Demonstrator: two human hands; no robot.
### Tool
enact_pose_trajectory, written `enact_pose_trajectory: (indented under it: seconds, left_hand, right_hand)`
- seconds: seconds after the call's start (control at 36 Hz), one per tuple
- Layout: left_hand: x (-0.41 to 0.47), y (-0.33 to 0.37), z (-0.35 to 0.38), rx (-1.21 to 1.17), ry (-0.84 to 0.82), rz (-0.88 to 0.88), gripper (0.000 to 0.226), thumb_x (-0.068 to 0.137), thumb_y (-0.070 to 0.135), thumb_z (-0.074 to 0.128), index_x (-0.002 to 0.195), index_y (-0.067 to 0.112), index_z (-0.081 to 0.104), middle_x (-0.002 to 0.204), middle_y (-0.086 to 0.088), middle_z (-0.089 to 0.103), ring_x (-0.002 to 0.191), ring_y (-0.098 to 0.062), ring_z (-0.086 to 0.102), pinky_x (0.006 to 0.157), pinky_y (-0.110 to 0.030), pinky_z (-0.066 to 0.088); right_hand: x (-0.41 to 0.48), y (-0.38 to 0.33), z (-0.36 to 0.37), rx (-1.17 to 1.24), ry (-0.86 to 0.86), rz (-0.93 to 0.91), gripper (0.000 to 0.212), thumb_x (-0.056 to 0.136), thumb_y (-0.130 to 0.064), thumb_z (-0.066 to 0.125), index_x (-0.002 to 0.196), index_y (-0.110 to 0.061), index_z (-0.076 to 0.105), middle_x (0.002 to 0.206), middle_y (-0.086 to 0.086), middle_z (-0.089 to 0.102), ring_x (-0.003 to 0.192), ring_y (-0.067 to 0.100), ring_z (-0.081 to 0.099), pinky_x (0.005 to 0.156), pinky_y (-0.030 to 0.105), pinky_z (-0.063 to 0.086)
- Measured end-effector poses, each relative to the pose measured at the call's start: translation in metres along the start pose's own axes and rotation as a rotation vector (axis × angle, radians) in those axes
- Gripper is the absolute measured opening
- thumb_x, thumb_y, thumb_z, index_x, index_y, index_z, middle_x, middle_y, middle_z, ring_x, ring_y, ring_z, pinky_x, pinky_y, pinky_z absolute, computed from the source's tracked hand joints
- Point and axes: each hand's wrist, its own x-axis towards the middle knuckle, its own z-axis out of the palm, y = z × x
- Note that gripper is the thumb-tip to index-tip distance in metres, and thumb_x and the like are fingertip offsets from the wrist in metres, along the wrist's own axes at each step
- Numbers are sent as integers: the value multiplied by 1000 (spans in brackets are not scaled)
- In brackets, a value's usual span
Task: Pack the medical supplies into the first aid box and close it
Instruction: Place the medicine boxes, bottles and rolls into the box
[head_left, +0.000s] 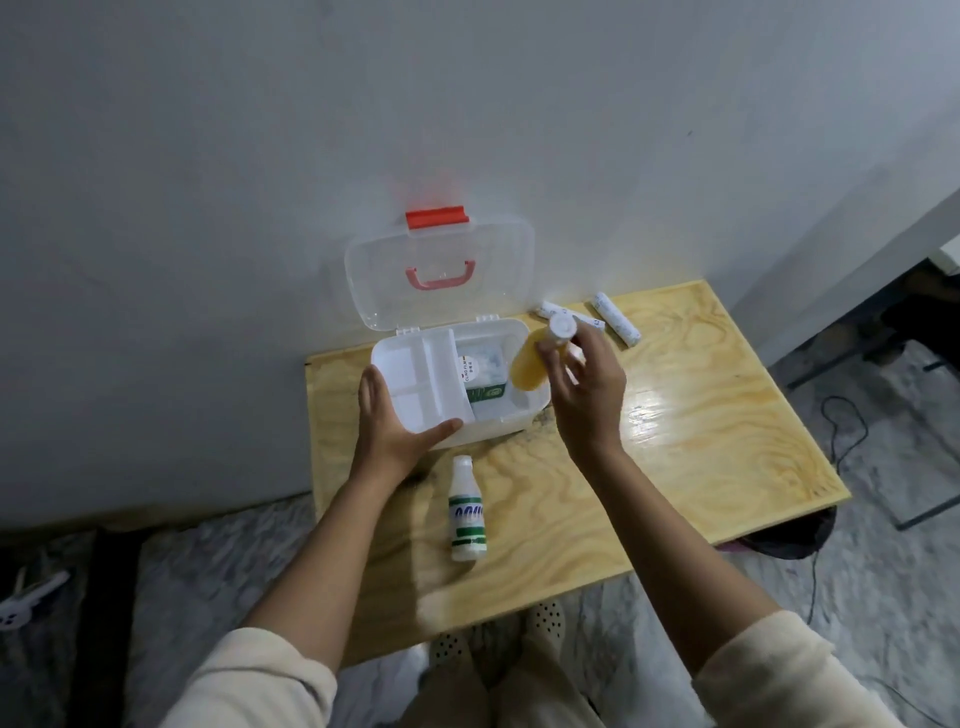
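The white first aid box (519, 410) stands open on the wooden table (701, 441), its clear lid (441, 270) with red latch leaning against the wall. A divided white tray (421, 384) sits over the box's left half; a green-and-white packet (485, 392) lies inside. My left hand (389, 421) grips the box's front left corner. My right hand (587, 384) holds a yellow bottle (530, 364) with a white cap, tilted over the box's right side. A white bottle with a green label (466, 506) lies on the table in front of the box. Two white bandage rolls (615, 317) lie behind my right hand.
The table stands against a grey wall. Its right half is bare, glossy wood. A dark cable (831, 467) runs across the marbled floor on the right, beside dark furniture legs. My legs and slippers show below the table's front edge.
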Motion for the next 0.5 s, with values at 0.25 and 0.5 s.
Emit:
enact_pose_trajectory:
  seconds: [0.25, 0.5]
  left_hand:
    - [1, -1, 0, 6, -34, -26, 137, 62, 51, 83, 151, 14, -13, 161, 1, -7, 148, -21, 7, 117, -40, 24]
    - [1, -2, 1, 22, -23, -29, 136, 62, 52, 83, 151, 17, -13, 161, 2, -8, 148, -20, 5, 117, -40, 24]
  right_hand:
    - [-6, 17, 27, -147, -335, 68, 21, 86, -17, 62, 105, -10, 59, 103, 6, 66, 94, 20, 60, 85, 43, 53]
    - [6, 28, 37, -260, -567, 231, 33, 83, -19, 67, 115, -15, 58, 118, 8, 63, 101, 26, 59, 89, 42, 51]
